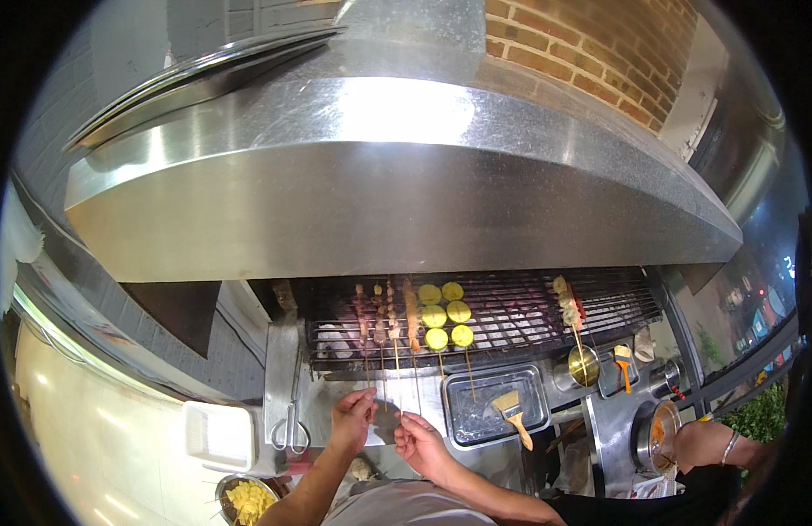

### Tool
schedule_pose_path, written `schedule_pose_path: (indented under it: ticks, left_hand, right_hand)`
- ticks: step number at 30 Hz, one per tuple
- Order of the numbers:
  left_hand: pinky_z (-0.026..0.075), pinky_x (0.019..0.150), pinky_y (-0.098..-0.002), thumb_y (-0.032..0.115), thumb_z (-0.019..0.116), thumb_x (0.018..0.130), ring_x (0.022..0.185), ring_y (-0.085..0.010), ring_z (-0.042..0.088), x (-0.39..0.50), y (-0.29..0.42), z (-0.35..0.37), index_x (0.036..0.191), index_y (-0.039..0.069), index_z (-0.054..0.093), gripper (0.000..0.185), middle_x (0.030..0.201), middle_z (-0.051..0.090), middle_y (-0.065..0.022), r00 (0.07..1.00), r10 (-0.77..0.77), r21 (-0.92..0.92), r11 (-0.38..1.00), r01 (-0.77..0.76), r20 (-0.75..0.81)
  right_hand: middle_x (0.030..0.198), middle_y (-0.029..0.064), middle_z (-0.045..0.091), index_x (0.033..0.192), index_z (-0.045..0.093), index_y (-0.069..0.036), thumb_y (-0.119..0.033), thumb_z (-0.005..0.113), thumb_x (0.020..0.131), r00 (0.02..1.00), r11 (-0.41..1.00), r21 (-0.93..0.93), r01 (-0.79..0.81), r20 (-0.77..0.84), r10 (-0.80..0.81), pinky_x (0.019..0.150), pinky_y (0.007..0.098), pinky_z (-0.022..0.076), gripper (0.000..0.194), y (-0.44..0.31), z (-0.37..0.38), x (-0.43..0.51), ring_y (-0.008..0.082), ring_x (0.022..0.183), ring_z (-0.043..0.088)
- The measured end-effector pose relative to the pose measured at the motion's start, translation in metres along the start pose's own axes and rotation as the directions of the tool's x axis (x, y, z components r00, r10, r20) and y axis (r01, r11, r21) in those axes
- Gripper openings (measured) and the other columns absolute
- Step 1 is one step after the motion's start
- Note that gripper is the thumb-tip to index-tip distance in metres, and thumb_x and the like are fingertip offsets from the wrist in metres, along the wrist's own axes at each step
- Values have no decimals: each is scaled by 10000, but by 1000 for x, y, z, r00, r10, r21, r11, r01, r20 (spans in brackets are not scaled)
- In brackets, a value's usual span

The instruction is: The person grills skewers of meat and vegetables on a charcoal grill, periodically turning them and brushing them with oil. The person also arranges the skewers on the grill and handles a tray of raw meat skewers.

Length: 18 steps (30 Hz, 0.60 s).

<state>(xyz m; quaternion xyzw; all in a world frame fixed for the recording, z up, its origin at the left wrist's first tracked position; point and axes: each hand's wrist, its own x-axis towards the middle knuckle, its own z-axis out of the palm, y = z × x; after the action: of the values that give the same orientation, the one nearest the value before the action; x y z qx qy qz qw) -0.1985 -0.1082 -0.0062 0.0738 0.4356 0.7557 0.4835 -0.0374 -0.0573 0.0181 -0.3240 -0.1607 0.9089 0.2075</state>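
At the front edge of the charcoal grill, my left hand (354, 415) pinches the end of a meat skewer (362, 315). Just to its right, my right hand (419, 439) has thumb and finger at the end of another meat skewer (390, 309). Between these two lies a further skewer (380, 319), its stick untouched. A shrimp-like skewer (412, 322) and two skewers of round yellow-green slices (436, 317) lie to the right on the grate (511, 322). Farther right is a skewer of pale pieces (566, 302) beside a red one.
A metal tray (460, 434) holds a wooden-handled brush (514, 417). Tongs or long scissors (291, 427) and a white plastic basket (189, 437) are left. A metal cup (563, 378), an orange-handled brush (623, 368) and a co-worker's arm (715, 444) are right. The steel hood (406, 217) overhangs the grill.
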Motion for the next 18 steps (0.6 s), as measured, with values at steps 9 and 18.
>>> schedule_pose_path:
  ticks: [9, 18]
  left_hand:
    - [391, 542, -235, 133, 611, 910, 610, -94, 523, -6, 4, 9, 1053, 12, 640, 189, 707, 593, -14, 996, -90, -43, 995, 91, 12]
    - [373, 511, -233, 145, 665, 877, 567, -92, 507, 3, -4, 0, 942, 33, 669, 130, 656, 575, 6, 999, -24, 80, 996, 25, -22]
  right_hand:
    - [808, 2, 647, 1119, 604, -138, -209, 584, 938, 998, 998, -25, -50, 35, 51, 579, 248, 464, 196, -7, -9, -12, 95, 674, 588]
    - [798, 15, 665, 1121, 602, -117, -237, 578, 939, 1000, 1000, 5, -16, 13, 16, 590, 267, 456, 219, -15, -35, -20, 106, 679, 596]
